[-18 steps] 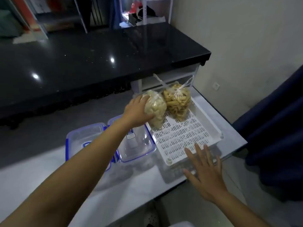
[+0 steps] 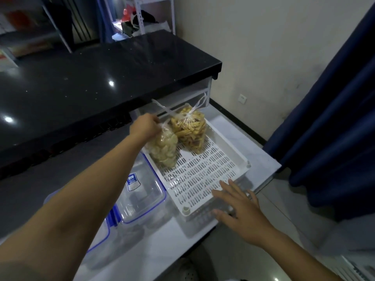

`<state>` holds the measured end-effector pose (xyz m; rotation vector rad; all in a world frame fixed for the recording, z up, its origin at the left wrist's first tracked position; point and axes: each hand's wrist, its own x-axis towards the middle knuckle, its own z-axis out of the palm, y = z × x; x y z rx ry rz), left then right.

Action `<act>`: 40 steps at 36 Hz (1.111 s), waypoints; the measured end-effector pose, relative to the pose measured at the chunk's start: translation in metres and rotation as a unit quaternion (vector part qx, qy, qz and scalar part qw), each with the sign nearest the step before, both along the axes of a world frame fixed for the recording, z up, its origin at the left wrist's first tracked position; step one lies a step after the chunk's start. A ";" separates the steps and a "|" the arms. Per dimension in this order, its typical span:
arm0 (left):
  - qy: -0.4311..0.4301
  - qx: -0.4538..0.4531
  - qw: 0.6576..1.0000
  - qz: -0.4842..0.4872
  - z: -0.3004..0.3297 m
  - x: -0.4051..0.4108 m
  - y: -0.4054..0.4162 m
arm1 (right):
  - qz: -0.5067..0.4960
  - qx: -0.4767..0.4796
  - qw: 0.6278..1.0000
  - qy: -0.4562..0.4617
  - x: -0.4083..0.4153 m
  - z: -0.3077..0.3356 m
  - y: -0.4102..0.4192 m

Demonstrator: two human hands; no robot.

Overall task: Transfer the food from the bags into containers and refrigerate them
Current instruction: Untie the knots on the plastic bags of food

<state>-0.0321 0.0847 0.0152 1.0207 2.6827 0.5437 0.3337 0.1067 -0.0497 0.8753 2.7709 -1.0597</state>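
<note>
Two tied clear bags stand at the far end of a white slotted tray [image 2: 203,179]. The bag of pale crackers [image 2: 163,148] is on the left and my left hand [image 2: 145,126] grips its knotted top. The bag of yellow-brown sticks [image 2: 191,131] stands right behind it, touching it. My right hand [image 2: 237,207] rests spread and empty on the tray's near right corner. Two clear containers with blue-rimmed lids lie left of the tray: one container [image 2: 142,191] is beside the tray, the other container [image 2: 101,234] is largely hidden under my left forearm.
The tray and containers sit on a white counter [image 2: 162,246] whose edge runs close in front of me. A raised black countertop [image 2: 91,82] overhangs the far side. A dark blue curtain [image 2: 332,128] hangs on the right, near a wall with a socket.
My left hand has slid from the side of the pale cracker bag up to its knotted top. My right hand has moved forward onto the tray's near corner.
</note>
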 end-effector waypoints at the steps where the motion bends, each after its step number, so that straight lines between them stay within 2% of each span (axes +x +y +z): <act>1: 0.003 0.003 1.000 0.004 0.000 0.000 0.000 | -0.010 -0.024 0.999 0.022 0.001 0.004 0.004; 8: -0.056 0.063 0.995 0.045 -0.002 0.002 -0.001 | -0.089 -0.142 0.977 0.132 -0.002 0.030 0.039; 11: -0.101 0.112 0.984 0.090 -0.002 0.011 -0.007 | -0.079 -0.180 0.968 0.156 -0.010 0.035 0.055; 14: -0.171 0.168 0.961 0.137 0.001 0.030 -0.016 | -0.058 -0.208 0.962 0.166 -0.021 0.039 0.072; 18: -0.254 0.196 0.925 0.204 0.009 0.072 -0.025 | -0.040 -0.228 0.959 0.167 -0.039 0.044 0.090; 26: -0.331 0.273 0.852 0.300 0.013 0.176 -0.020 | 0.056 -0.227 0.960 0.154 -0.073 0.045 0.116; 29: -0.318 0.296 0.834 0.342 0.009 0.203 -0.015 | 0.094 -0.207 0.962 0.149 -0.077 0.041 0.122; 32: -0.278 0.290 0.851 0.338 0.005 0.215 -0.016 | 0.108 -0.183 0.966 0.147 -0.079 0.037 0.124; 37: -0.164 0.185 0.928 0.278 -0.001 0.212 -0.025 | 0.116 -0.162 0.967 0.157 -0.087 0.033 0.120; 40: -0.127 0.160 0.950 0.235 -0.003 0.206 -0.028 | 0.121 -0.130 0.971 0.157 -0.093 0.035 0.116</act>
